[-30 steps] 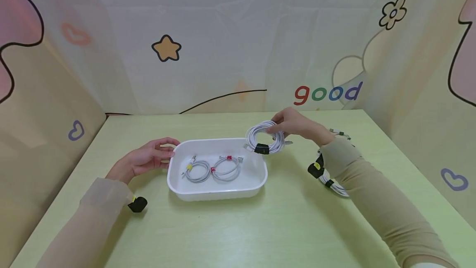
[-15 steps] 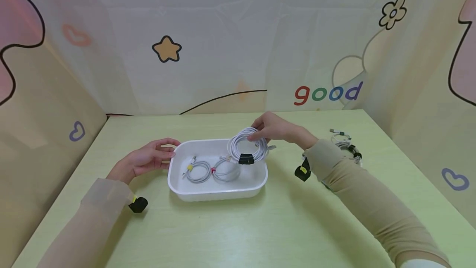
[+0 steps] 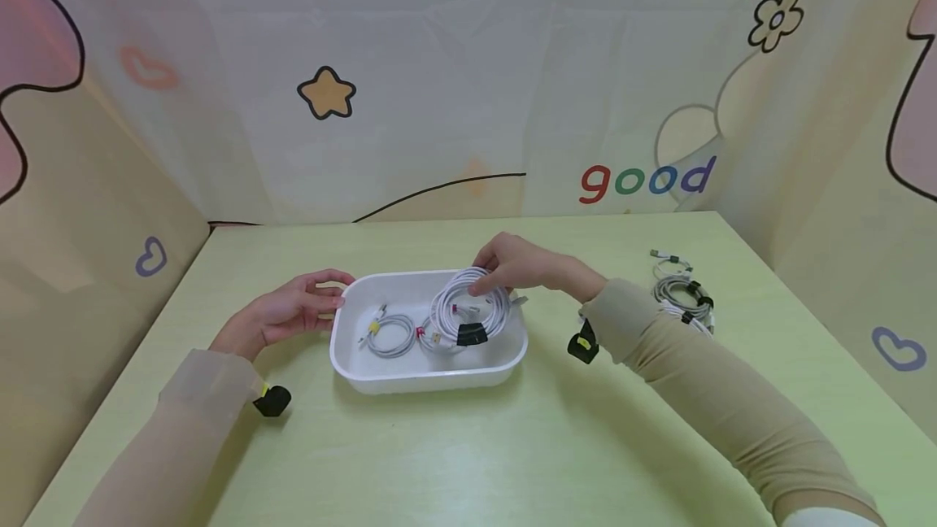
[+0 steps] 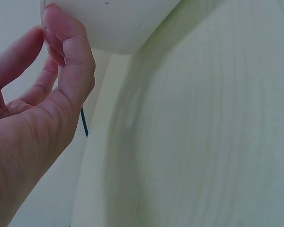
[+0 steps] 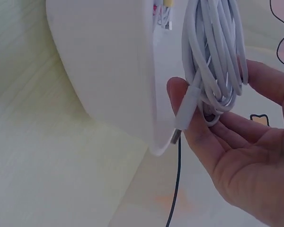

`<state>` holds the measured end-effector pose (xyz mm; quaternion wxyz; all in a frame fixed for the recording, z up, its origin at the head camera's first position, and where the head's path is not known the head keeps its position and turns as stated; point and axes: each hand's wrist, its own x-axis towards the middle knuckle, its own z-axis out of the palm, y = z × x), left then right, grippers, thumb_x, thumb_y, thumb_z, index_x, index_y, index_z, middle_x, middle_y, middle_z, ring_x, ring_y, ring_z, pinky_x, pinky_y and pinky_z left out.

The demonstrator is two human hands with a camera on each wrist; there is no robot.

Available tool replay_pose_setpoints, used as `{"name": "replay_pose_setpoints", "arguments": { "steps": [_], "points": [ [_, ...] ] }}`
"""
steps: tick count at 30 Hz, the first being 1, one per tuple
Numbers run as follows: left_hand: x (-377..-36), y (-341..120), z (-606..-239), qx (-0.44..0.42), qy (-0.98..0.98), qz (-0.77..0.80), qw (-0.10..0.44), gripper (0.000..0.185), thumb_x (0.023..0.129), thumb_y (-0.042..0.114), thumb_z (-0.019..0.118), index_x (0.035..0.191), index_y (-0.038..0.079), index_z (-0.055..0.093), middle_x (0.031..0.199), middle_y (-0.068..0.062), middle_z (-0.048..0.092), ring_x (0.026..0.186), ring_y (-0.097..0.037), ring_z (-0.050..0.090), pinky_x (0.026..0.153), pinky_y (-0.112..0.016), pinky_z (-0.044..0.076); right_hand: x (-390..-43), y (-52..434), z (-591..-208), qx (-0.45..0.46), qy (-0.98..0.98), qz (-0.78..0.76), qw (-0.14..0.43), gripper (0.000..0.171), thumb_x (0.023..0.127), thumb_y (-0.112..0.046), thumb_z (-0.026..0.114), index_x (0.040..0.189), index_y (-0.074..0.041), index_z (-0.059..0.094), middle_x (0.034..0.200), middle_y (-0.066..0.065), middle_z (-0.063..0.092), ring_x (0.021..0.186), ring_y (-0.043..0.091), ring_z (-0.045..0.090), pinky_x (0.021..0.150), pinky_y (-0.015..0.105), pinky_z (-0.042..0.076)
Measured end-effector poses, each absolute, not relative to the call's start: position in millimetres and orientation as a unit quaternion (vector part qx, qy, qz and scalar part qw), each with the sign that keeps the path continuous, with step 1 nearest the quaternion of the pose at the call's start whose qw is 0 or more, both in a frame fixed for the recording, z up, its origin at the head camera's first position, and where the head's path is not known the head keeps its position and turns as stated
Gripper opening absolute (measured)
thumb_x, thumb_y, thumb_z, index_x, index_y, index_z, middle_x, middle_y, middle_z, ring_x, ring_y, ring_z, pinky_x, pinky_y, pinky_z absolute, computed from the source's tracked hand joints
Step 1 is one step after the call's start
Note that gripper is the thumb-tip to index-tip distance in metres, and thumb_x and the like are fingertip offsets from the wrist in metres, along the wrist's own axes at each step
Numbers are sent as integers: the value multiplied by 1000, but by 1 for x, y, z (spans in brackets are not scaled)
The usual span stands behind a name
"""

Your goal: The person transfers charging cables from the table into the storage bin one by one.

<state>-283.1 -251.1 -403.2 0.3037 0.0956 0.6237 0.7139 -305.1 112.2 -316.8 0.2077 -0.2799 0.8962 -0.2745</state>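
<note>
Aslant, white coil (image 5: pixel 215 52), one plug (image 3: pixel 520 301) rightward, right fingers (image 3: pixel 485 283) pinching it; left fingers (image 4: pixel 76 56) gripping crosswise tray (image 3: pixel 432 385)

A head-worn camera, widest of the three, looks forward and down over the desk (image 3: pixel 432 458) toward the cloth backdrop (image 3: pixel 439 120). Close in, the tilted left-wrist camera looks past the left grip (image 4: pixel 52 106) to the outside of the white tub (image 4: pixel 118 28); the right-wrist camera, turned sideways, faces the right grip (image 5: pixel 241 172) and cable (image 5: pixel 215 52). Both wrist views share the tub.
</note>
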Motion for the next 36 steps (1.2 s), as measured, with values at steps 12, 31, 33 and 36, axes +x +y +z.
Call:
{"name": "replay_pose_setpoints", "arguments": {
  "steps": [12,31,33,36],
  "points": [
    [-284,-245,-404,92,632,706,305,28,97,3,52,123,13,48,102,0,63,91,-14,61,82,-31,57,-304,151,-306,-296,915,-266,58,23,94,-21,62,105,-3,71,92,13,72,80,22,65,71,31,54],
    [-281,-247,-406,97,656,690,290,29,97,5,54,123,16,49,101,3,64,92,-13,62,85,-32,56,-318,336,-340,-53,978,-192,-53,29,93,-13,53,102,12,64,100,30,65,84,39,61,75,50,49],
    [-282,-247,-406,97,656,690,290,29,97,5,54,123,16,49,101,3,64,93,-13,62,85,-33,56,-318,351,-344,-41,985,-165,-30,24,89,-11,53,88,10,64,85,26,64,73,36,57,65,44,47],
    [-283,-247,-406,96,654,691,292,29,97,5,54,123,16,49,101,3,64,92,-13,62,85,-32,56,-316,369,-352,-30,990,-139,5,24,81,-7,52,58,-1,49,57,10,46,55,23,41,51,32,36]
  ]
}}
